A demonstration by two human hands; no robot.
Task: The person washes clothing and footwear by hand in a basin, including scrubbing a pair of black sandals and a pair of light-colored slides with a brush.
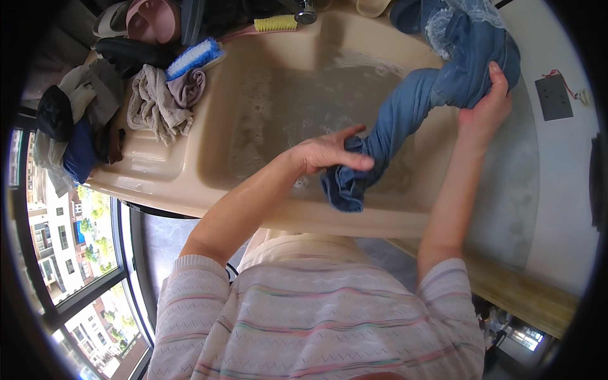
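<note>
A twisted blue denim garment [403,109] stretches diagonally over the beige sink basin [211,137]. My right hand [487,109] grips its thick, bunched upper part near the basin's right side, thumb on top. Lower down, my left hand [327,154] is around the narrow end, its thumb and index finger spread on either side of the cloth. A frayed, crumpled hem hangs below that hand, over the basin's front part. White lace-like trim [441,33] shows at the garment's far end. Cloudy water [304,104] with some suds lies in the basin beneath.
Behind the basin are a yellow-bristled brush [275,23] and a faucet [306,13]. A blue-and-white scrub brush [194,58], a beige knit cloth [156,102] and piled clothes [88,95] occupy the left ledge. A dark card-like piece [554,97] lies on the right counter.
</note>
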